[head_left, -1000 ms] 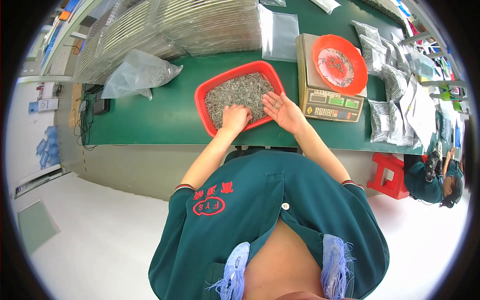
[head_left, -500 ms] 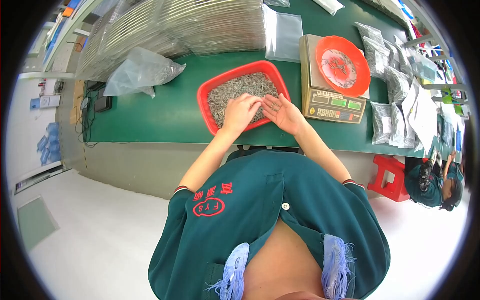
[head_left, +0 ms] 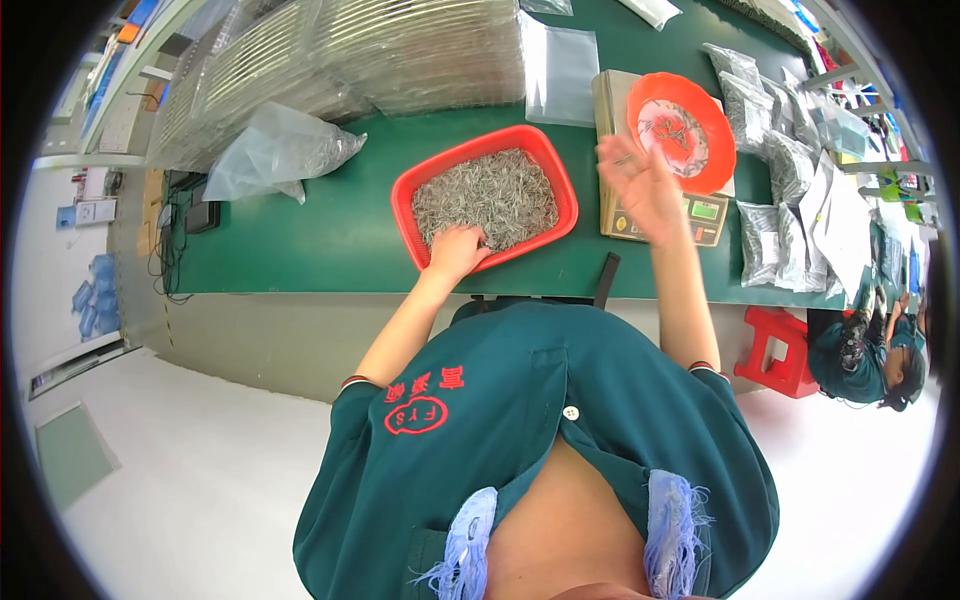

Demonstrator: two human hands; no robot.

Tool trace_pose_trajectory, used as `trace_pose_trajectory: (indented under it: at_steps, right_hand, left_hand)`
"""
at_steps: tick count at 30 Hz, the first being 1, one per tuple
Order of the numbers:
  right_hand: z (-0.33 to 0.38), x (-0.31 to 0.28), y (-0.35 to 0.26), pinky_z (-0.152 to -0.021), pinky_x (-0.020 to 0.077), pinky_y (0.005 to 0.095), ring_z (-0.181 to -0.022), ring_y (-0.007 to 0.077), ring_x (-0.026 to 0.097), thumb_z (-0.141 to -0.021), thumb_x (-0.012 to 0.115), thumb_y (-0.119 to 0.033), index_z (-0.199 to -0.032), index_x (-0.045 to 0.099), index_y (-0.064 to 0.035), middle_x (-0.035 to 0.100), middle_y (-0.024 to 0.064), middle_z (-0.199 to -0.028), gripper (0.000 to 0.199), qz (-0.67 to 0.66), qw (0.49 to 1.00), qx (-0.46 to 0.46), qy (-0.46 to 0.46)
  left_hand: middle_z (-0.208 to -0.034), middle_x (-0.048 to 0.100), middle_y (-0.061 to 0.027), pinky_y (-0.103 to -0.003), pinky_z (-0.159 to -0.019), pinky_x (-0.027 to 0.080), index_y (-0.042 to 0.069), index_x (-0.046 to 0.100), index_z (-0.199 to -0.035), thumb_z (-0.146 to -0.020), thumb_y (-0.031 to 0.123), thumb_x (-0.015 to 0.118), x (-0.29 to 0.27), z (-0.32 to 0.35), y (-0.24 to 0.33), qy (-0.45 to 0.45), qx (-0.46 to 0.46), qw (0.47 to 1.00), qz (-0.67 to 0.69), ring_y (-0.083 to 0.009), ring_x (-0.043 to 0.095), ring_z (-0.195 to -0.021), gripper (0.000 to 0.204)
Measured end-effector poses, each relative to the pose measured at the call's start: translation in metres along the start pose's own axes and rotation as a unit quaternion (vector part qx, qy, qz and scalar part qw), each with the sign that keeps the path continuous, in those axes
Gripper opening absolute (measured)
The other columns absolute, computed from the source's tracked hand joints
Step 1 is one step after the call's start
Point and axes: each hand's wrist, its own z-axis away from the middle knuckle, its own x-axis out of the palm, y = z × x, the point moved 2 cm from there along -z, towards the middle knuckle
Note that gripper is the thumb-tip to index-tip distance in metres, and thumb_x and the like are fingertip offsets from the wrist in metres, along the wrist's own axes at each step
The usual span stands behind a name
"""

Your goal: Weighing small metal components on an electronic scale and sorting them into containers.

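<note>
A red plastic basket (head_left: 402, 205) on the table holds a heap of small silvery metal pins (head_left: 490, 195). My left hand (head_left: 457, 252) is at the basket's near left corner, fingers curled down against the pins; what they grip, if anything, is hidden. Over the left side of a weighing scale (head_left: 665, 232), my right hand (head_left: 648, 195) is raised with its fingers apart, slightly blurred. Whether small pins lie on it I cannot make out. Beside its fingers, an orange-red bowl (head_left: 722, 150) with a few pins in its middle stands on the scale.
At the back left are stacked plastic-wrapped trays (head_left: 420, 55) and a clear bag (head_left: 262, 150) of small parts. A flat clear bag (head_left: 560, 75) lies behind the basket. Several filled bags (head_left: 762, 245) line the right. Another person (head_left: 868, 360) sits by a red stool (head_left: 775, 355).
My hands have parted from over the basket. The right has moved right and away from me to the scale; the left has dropped to the basket's near left corner.
</note>
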Motion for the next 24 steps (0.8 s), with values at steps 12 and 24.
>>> trace_pose_trajectory:
  at_steps: [12,24]
  right_hand:
    - [-0.031,-0.084,-0.072,-0.100,0.0243,0.0332,-0.121,0.0201,0.033,-0.089,0.034,-0.044,-0.124,0.039,0.0016,0.043,0.0139,-0.125,0.058,-0.523,0.789,0.231,-0.226]
    - [-0.016,0.002,0.120,-0.093,0.0379,0.0373,-0.103,0.0228,0.048,-0.092,0.032,-0.033,-0.115,0.042,0.0027,0.049,0.0132,-0.111,0.044,-0.056,0.968,0.242,0.029]
  left_hand:
    - [-0.082,0.060,-0.0057,-0.043,-0.071,0.040,0.012,0.062,-0.078,-0.076,0.019,0.054,-0.011,-0.009,0.003,0.024,-0.038,0.998,0.044,-0.0240,0.057,-0.081,0.011]
    - [-0.078,0.059,-0.0053,-0.035,-0.067,0.043,0.011,0.064,-0.088,-0.078,0.021,0.055,-0.076,-0.021,0.060,0.206,0.099,0.959,0.165,-0.0252,0.056,-0.076,0.016]
